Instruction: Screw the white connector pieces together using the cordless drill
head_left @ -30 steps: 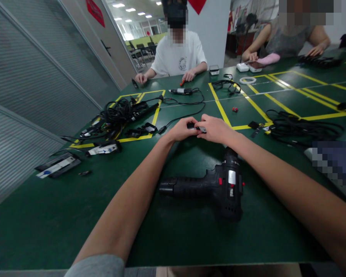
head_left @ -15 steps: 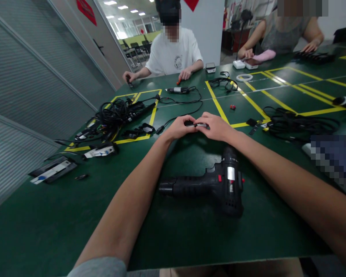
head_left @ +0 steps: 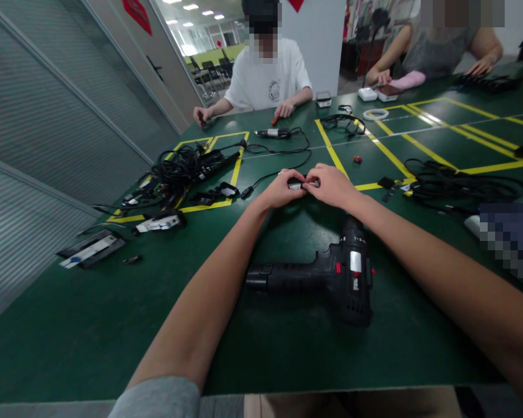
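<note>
My left hand (head_left: pixel 283 190) and my right hand (head_left: pixel 331 184) meet over the middle of the green table, fingers closed on a small black-and-white part (head_left: pixel 295 184). Most of that part is hidden by my fingers, so its kind does not show. Between my forearms a black cordless drill (head_left: pixel 314 276) lies on its side, its handle toward the left and its chuck pointing away from me, below my right wrist. A black cable with a plug (head_left: pixel 246 192) ends just left of my left hand.
Tangled black cables (head_left: pixel 183 165) lie at the left, near two black-and-white housings (head_left: pixel 159 222). Another cable bundle (head_left: pixel 466 181) lies at the right. A pen-shaped tool (head_left: pixel 273 133) and small red parts (head_left: pixel 357 159) are farther back. Two people sit across the green table (head_left: pixel 192 354).
The view has shifted slightly, so the scene sits a little to the right. The small part has turned in my fingers and shows more of its white side.
</note>
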Available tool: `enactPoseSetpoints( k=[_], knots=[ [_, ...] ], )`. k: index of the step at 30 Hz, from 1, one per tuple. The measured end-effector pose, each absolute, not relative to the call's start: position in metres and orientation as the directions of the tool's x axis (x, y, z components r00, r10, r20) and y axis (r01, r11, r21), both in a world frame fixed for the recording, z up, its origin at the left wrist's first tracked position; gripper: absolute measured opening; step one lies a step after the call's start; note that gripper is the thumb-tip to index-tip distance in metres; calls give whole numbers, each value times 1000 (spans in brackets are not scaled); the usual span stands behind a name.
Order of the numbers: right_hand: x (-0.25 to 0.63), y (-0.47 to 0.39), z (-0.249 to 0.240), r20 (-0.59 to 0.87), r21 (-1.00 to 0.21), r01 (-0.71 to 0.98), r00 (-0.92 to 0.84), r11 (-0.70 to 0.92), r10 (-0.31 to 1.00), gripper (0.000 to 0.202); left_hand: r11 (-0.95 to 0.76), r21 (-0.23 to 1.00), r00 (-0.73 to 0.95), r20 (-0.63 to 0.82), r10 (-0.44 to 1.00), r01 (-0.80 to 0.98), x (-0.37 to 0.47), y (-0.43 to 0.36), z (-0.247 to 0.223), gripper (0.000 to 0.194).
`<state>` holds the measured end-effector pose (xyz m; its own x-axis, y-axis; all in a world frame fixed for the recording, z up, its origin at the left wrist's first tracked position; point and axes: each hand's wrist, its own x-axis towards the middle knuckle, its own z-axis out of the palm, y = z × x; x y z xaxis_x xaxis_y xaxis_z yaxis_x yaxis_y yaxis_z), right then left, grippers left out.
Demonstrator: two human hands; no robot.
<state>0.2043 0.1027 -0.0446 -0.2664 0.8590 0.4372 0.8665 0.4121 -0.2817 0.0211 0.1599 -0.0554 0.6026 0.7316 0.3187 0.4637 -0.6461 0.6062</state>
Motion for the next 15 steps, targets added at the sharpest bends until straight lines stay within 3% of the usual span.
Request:
enactPoseSetpoints(
  k=[7,12,15],
  knots=[
    [205,101,-45,419,-232,871,-312,433,853,21,-632,634,595,317,738,447,20,154,-56,37],
    [205,97,-39,403,-206,876,-331,437,853,21,-593,715,570,330,753,369,14,157,-52,60],
    [207,96,-31,433,-210,886,-295,414,851,25,-607,686,532,364,764,402,10,152,-34,66]
  ],
)
